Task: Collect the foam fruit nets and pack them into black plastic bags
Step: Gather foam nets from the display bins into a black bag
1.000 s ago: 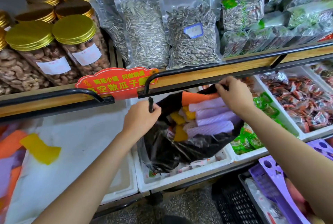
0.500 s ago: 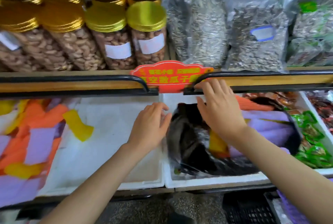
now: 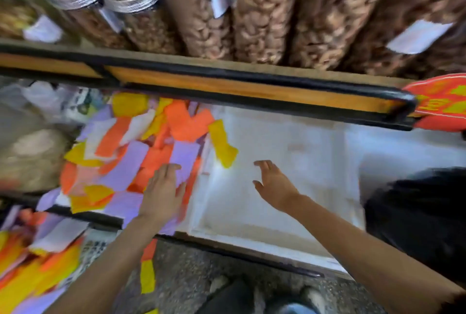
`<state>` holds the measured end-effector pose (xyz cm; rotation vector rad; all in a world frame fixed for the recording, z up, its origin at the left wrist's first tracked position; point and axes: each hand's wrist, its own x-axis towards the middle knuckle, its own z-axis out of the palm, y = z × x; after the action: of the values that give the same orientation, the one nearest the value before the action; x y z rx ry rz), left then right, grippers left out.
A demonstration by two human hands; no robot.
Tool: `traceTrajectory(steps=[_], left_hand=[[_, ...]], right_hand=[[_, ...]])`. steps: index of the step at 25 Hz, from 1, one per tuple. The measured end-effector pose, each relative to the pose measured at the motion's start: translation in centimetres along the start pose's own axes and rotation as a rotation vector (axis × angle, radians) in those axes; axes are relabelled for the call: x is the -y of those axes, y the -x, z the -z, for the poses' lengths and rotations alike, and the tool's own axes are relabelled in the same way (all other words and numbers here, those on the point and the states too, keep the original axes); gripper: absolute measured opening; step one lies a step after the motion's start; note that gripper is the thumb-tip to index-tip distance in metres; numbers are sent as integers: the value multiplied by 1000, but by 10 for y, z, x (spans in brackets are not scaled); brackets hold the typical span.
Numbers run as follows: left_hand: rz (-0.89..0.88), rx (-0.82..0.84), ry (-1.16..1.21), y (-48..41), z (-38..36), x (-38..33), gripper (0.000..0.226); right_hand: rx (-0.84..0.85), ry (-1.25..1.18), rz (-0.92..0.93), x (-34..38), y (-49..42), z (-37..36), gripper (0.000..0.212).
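Hands have left the crumpled black plastic bag (image 3: 423, 217). A moment ago both were at its mouth, and now my gaze and both arms have swung left to the loose heap of orange, lilac, yellow and white foam fruit nets (image 3: 131, 152). I take that to mean one batch is packed and I am going for the next.

My left hand (image 3: 162, 193) lies flat on the near edge of the heap, fingers straight and pressing down, with nothing gathered in it. My right hand (image 3: 273, 187) hangs above the shallow white polystyrene box (image 3: 252, 235), fingers spread and relaxed, holding nothing.

That box has a single yellow foam net (image 3: 223, 144) draped over its left rim, just beside the heap. The bag sits at the far right, well apart from the nets. Its contents are too blurred and dark to tell from here. More nets lie in a second heap (image 3: 37, 263) on a lower level at bottom left, and one strip hangs off the shelf edge. Above, tall clear jars with gold lids (image 3: 264, 18) are full of nuts.

A good many nets are left to collect.
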<state>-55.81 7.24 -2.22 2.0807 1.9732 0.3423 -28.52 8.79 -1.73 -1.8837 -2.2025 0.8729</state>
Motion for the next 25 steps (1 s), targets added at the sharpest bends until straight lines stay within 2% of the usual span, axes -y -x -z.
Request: traceTrajectory(steps=[5, 9, 12, 16, 18, 21, 23, 25], left_hand=[[143, 104, 163, -38, -17, 29, 55], [246, 80, 292, -58, -33, 37, 59], [252, 26, 273, -60, -34, 40, 38], [207, -55, 277, -56, -34, 42, 53], [252, -94, 403, -54, -30, 40, 47], [253, -194, 579, -46, -24, 22, 18], [183, -219, 639, -37, -22, 2, 24], [98, -174, 723, -25, -23, -15, 27]], right_hand=[[69, -193, -198, 27, -91, -38, 66], [30, -383, -295, 45, -136, -55, 70], [-44, -494, -331, 52, -151, -66, 54], [-155, -510, -422, 53, -147, -59, 31], [-163, -464, -386, 52, -129, -49, 26], [-154, -393, -204, 66, -92, -39, 21], [-102, -523, -88, 87, -65, -38, 19], [-3, -729, -14, 107, -42, -37, 22]])
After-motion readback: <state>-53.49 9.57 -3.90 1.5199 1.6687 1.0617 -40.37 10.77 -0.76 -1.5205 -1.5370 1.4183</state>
